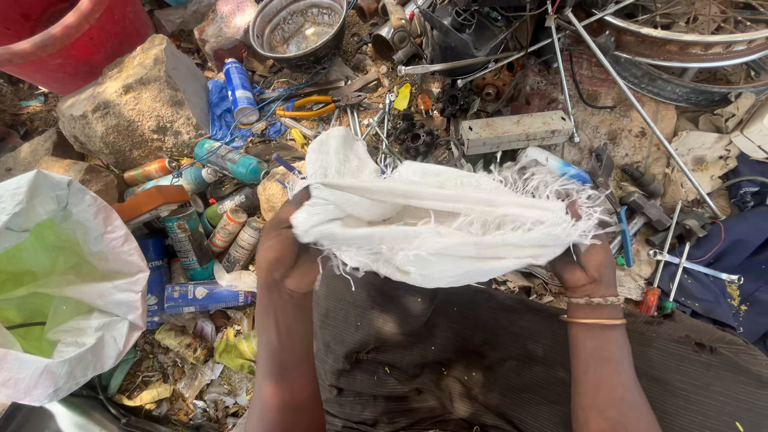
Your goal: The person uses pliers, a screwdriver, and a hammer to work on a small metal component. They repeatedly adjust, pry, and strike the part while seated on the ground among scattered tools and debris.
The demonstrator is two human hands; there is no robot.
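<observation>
**Both hands clamped on a frayed white cloth**

I see my left hand (286, 254) and right hand (586, 268) gripping opposite ends of the white cloth (436, 220), stretched between them. Left of my left hand lie cylindrical spray cans (192, 240) and a flat blue box (206, 297).

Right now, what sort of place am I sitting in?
Probably an outdoor roadside bicycle repair spot: a spoked wheel lies on the dirt, pliers and screwdrivers are scattered about, and both hands hold a frayed white cloth.

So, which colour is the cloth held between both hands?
White, with frayed edges; the cloth shows best in the head view.
</observation>
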